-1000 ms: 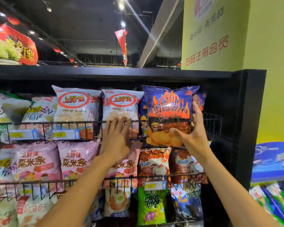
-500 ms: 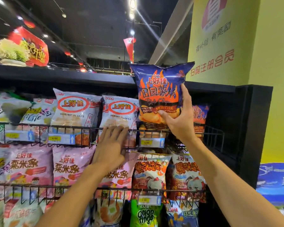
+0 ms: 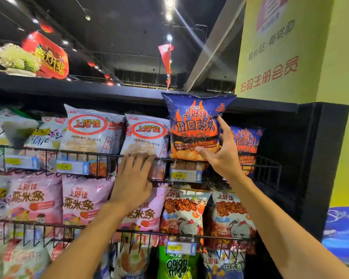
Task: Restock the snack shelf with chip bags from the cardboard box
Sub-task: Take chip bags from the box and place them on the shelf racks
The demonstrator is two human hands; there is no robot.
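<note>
My right hand (image 3: 220,158) holds a blue chip bag with orange flames (image 3: 195,125) upright, thumb on its front and index finger up along its right edge. The bag's bottom is level with the front wire rail of the top basket (image 3: 270,164). Behind it to the right stands a second bag of the same kind (image 3: 248,141). My left hand (image 3: 133,178) lies against the rail with straight fingers pressing the lower part of a white shrimp flakes bag (image 3: 147,135). No cardboard box is in view.
The black snack shelf (image 3: 322,158) holds wire baskets of bags: another shrimp flakes bag (image 3: 91,129), pink bags (image 3: 83,200) on the row below, red bags (image 3: 185,212) and a green onion rings bag (image 3: 175,264). A yellow pillar (image 3: 340,77) stands at the right.
My right hand lifted the blue bag out above the shelf's top edge, then brought it down toward the top basket. My left hand stayed on the shrimp flakes bag.
</note>
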